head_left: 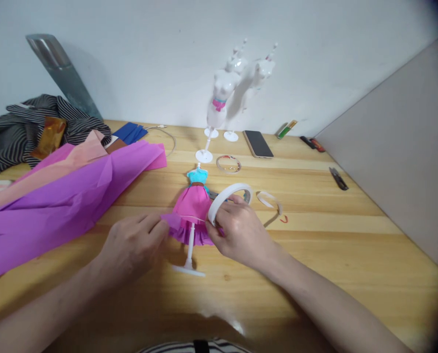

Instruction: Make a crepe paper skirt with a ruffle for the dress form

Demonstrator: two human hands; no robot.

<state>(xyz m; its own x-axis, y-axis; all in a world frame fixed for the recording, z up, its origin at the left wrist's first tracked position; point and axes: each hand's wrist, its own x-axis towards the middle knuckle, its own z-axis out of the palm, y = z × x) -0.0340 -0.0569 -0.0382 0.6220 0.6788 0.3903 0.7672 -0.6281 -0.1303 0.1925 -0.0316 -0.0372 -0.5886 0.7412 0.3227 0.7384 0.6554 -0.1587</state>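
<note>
A small white mannequin stand [189, 255] lies on the wooden table, wearing a turquoise top and a pink and purple paper skirt [193, 208]. My left hand [131, 245] pinches the purple paper edge at the skirt's left side. My right hand [237, 230] is closed on a roll of white double-sided tape [228, 193], held against the skirt's right side.
Large purple and pink tissue sheets [64, 196] cover the left. Three white mannequins [222, 98] stand at the back by a clear tape ring [228, 163], a phone [257, 143] and a lighter. Thread snips [338, 178] lie at right; striped cloth [20, 127] far left.
</note>
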